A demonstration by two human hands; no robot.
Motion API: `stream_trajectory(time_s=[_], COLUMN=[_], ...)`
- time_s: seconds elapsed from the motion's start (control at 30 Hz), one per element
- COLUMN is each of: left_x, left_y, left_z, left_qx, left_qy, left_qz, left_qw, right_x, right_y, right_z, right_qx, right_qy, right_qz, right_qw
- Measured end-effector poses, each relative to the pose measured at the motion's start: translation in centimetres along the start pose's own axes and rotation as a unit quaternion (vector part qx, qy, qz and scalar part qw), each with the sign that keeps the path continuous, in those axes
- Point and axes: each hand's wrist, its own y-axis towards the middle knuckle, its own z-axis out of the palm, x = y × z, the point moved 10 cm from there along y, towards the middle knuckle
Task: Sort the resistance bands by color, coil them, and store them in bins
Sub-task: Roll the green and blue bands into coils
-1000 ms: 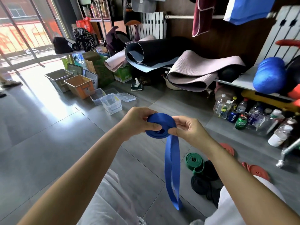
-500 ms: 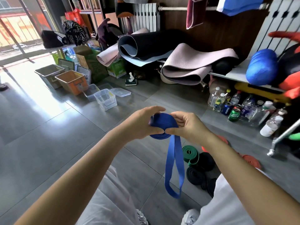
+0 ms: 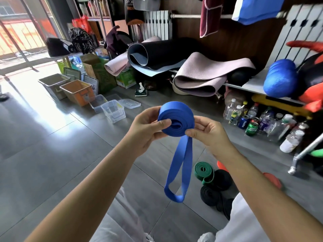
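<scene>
Between both hands, mid-air over the floor (image 3: 52,172): blue band (image 3: 175,124), flat, matte, mostly coiled, loose loop hanging below. Left hand (image 3: 146,131) and right hand (image 3: 208,132) pinch coil edges. Green coil (image 3: 204,172), black coils (image 3: 212,195) on floor, near right.

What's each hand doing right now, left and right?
Left hand: closed, fingers gripping the blue band coil.
Right hand: closed, pinching the same coil where its loose tail hangs down.
</scene>
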Motion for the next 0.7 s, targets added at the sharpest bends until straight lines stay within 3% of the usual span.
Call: stream_trajectory(time_s=[0.1,0.17,0.2,0.27,0.33,0.4,0.47,0.7], left_x=[1.4,0.3,-0.9,-2.6,-2.8,-2.2,-2.1,-2.8], left_y=[0.1,0.3,0.4,0.5,0.5,1.0,1.4,1.4], left_z=[-0.2,-0.8,-0.7,0.9,2.6,3.2,3.3,-0.4], left_qx=[-0.013,-0.037,-0.037,0.009,0.063,0.098,0.106,-0.015], left_qy=[-0.002,0.193,0.328,0.539,0.639,0.683,0.666,0.344], left_qz=[-0.032,0.002,0.044,0.128,0.157,0.133,0.111,0.089], left_qw=[0.999,0.98,0.943,0.832,0.751,0.712,0.73,0.935], right_x=[0.2,0.2,0.3,0.4,0.5,0.5,0.6,-1.3], right_y=[0.1,0.3,0.3,0.5,0.7,0.7,0.7,-0.3], right_z=[0.0,0.0,0.1,0.5,1.1,1.6,1.5,-1.5], right_qx=[-0.002,0.01,0.018,0.041,0.068,0.086,0.083,0.001], right_qy=[-0.028,-0.067,-0.093,-0.159,-0.224,-0.243,-0.214,-0.119], right_qz=[-0.001,0.002,0.003,0.005,0.005,0.009,0.014,0.031], right_qw=[1.0,0.998,0.996,0.986,0.972,0.966,0.973,0.992])
